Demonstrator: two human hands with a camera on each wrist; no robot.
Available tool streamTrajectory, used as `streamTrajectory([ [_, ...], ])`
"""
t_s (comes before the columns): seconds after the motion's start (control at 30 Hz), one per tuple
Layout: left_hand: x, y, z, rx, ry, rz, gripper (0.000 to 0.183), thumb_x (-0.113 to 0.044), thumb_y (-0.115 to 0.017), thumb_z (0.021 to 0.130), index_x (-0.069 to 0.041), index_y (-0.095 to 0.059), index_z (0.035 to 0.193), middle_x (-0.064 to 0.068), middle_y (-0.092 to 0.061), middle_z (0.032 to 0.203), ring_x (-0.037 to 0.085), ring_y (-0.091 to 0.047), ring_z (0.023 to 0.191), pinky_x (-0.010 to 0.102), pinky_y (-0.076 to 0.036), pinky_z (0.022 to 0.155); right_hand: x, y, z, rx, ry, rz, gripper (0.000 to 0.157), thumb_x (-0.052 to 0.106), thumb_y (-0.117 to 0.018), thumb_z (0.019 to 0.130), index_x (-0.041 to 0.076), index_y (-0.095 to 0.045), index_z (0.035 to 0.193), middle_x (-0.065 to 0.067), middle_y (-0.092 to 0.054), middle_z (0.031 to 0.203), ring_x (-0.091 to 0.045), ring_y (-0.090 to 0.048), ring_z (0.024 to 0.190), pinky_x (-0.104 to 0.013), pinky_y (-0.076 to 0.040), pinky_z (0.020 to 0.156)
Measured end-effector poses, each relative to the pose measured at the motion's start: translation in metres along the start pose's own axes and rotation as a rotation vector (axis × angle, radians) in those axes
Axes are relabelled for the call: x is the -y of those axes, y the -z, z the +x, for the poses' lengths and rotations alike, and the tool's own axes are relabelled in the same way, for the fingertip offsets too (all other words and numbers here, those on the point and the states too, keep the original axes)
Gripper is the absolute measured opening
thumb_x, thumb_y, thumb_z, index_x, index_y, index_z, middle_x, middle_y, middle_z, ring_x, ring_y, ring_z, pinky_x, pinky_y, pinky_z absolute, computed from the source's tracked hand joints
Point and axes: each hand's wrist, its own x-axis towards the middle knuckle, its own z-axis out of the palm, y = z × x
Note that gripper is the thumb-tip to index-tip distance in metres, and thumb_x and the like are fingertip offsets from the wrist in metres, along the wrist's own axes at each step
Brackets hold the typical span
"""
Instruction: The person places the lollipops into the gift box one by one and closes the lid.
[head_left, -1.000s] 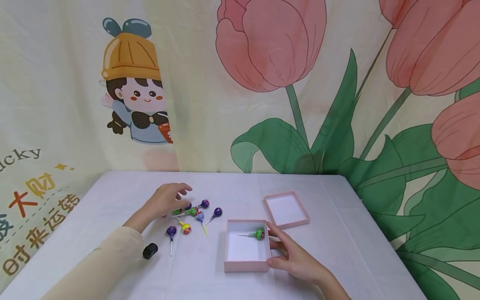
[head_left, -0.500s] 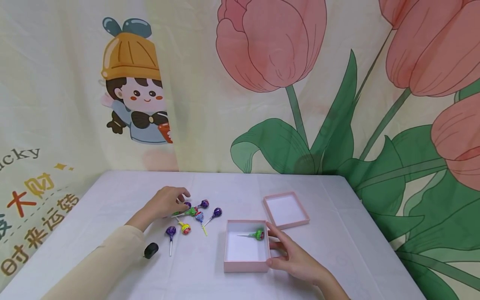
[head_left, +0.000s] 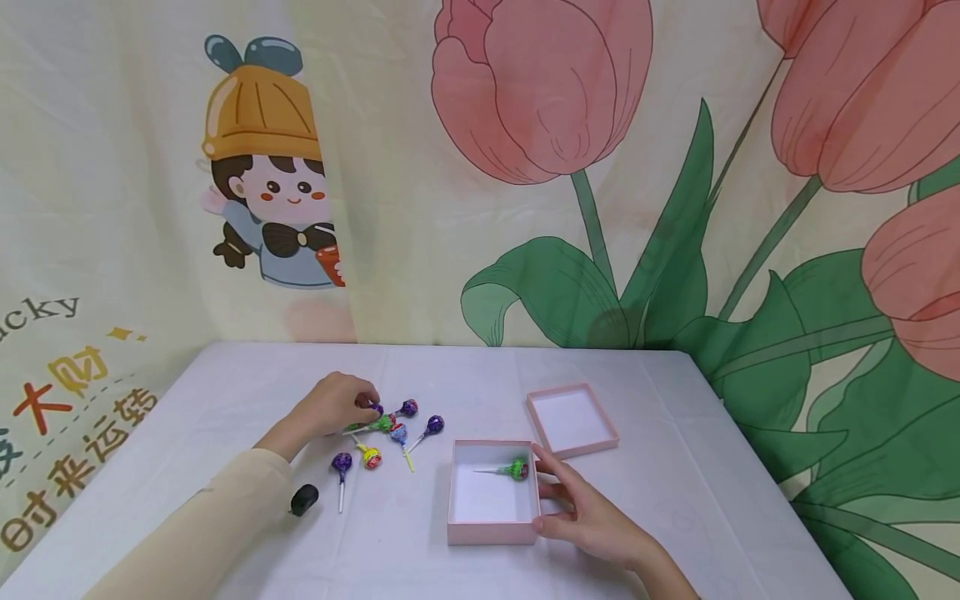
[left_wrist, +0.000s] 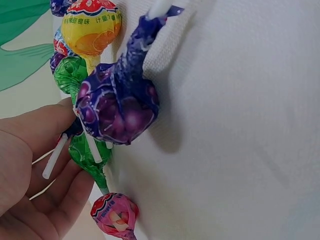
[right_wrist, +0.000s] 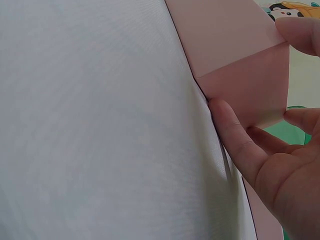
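In the head view my left hand point(head_left: 337, 404) is at the back of a loose cluster of lollipops. Its thumb and fingers pinch a dark purple lollipop point(left_wrist: 75, 128) with a white stick, partly hidden by others in the left wrist view. Beside it lie green lollipops point(head_left: 384, 422), and a pink one point(left_wrist: 115, 215) lies near the fingertips. My right hand point(head_left: 592, 512) grips the right side of an open pink box point(head_left: 493, 533), thumb at the near corner and index finger near the far one. Inside the box lies one green lollipop point(head_left: 517, 469).
A yellow lollipop point(head_left: 371, 456), a blue one point(head_left: 399, 434) and several purple ones, such as this purple lollipop point(head_left: 342, 462), lie on the white-covered table point(head_left: 645, 433). The box lid point(head_left: 573, 419) lies behind the box. A small black object point(head_left: 304, 500) shows beside the left sleeve.
My left hand has lowered slightly and its fingers have closed in on the purple lollipop. The right hand and the box have stayed where they were.
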Motion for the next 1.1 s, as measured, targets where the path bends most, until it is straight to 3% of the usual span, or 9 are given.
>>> streamTrajectory([
  [0.27, 0.000, 0.001, 0.002, -0.027, -0.014, 0.014, 0.018, -0.018, -0.084, 0.092, -0.009, -0.080, 0.106, -0.001, -0.075, 0.092, 0.017, -0.062, 0.085, 0.047, -0.054, 0.089, 0.000, 0.000, 0.000, -0.004, -0.006, -0.002, 0.088, 0.026, -0.078, 0.099, 0.037, -0.025, 0.169, -0.016, -0.031, 0.169, -0.037, -0.048, 0.145, -0.034, -0.054, 0.107],
  [0.43, -0.007, 0.006, 0.001, -0.034, 0.004, 0.006, 0.020, -0.018, -0.084, 0.093, -0.009, -0.079, 0.111, 0.001, -0.077, 0.097, 0.019, -0.063, 0.088, 0.050, -0.055, 0.093, 0.001, 0.000, 0.000, -0.002, -0.004, 0.002, 0.088, 0.025, -0.078, 0.099, 0.037, -0.025, 0.169, -0.016, -0.030, 0.170, -0.036, -0.047, 0.145, -0.032, -0.054, 0.106],
  [0.63, -0.015, 0.010, 0.002, -0.056, -0.021, 0.009, 0.022, -0.017, -0.083, 0.093, -0.009, -0.079, 0.113, 0.002, -0.078, 0.099, 0.019, -0.064, 0.088, 0.050, -0.056, 0.092, 0.001, 0.000, 0.000, -0.003, -0.006, 0.006, 0.088, 0.024, -0.078, 0.099, 0.036, -0.025, 0.169, -0.016, -0.030, 0.170, -0.037, -0.047, 0.145, -0.032, -0.054, 0.106],
  [1.1, -0.050, 0.023, -0.002, -0.101, -0.059, -0.024, 0.021, -0.016, -0.082, 0.095, -0.011, -0.079, 0.115, 0.001, -0.077, 0.100, 0.017, -0.068, 0.086, 0.037, -0.061, 0.079, 0.000, 0.000, -0.001, 0.001, 0.009, 0.008, 0.087, 0.023, -0.077, 0.099, 0.038, -0.025, 0.168, -0.016, -0.029, 0.170, -0.037, -0.047, 0.146, -0.031, -0.053, 0.106],
])
